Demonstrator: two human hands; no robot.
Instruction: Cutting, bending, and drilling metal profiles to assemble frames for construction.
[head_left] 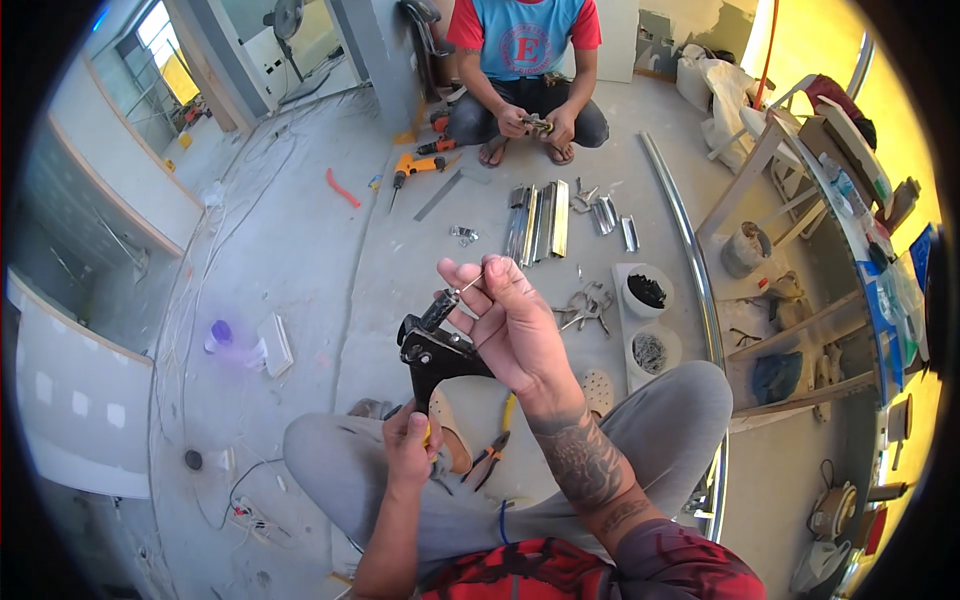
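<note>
My left hand [408,445] is wrapped round the lower handle of a black hand riveter [425,365], whose nose points up and away from me. With the thumb and fingers of my right hand [515,315] I pinch a thin metal pin, apparently a rivet [470,284], at the nose of the riveter. Whether the pin sits fully in the nose I cannot tell. The riveter's other arm runs behind my right wrist. Below, between my legs, combination pliers [492,458] with orange and black grips lie on the floor.
Right of my hands stand tubs of black screws [646,290] and silver fasteners [650,352], beside locking clamps [587,306]. Metal channels [538,222] lie ahead, before a squatting person [525,90] handling a small tool. A long metal profile [690,232], wooden bench [850,300] and orange drill [415,168] flank the floor.
</note>
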